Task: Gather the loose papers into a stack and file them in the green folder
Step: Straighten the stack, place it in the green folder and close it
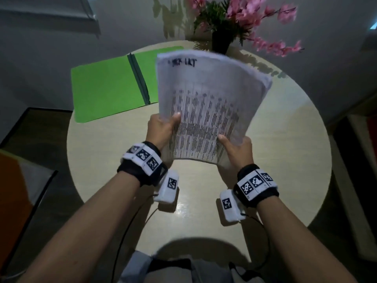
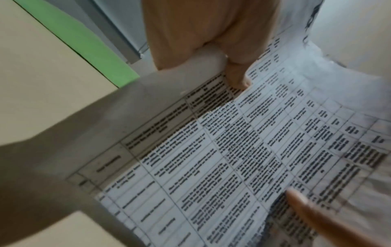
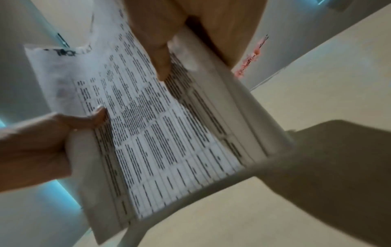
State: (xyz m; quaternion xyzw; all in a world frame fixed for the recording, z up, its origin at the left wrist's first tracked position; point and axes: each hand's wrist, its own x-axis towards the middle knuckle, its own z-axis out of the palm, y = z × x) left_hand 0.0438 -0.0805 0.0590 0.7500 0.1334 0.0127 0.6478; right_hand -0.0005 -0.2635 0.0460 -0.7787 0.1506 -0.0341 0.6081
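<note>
A stack of white papers printed with tables is held up above the round table, bowed and tilted away from me. My left hand grips its lower left edge, thumb on the front sheet. My right hand grips the lower right corner, thumb on top. The green folder lies open on the table's far left, its right half partly hidden behind the papers. The left wrist view shows the printed papers and a strip of the folder. The right wrist view shows the papers pinched by both thumbs.
The beige round table has a dark vase of pink flowers at its far edge, just behind the papers. A dark-framed chair stands at the left. Cables hang from the wrist units near the table's front edge.
</note>
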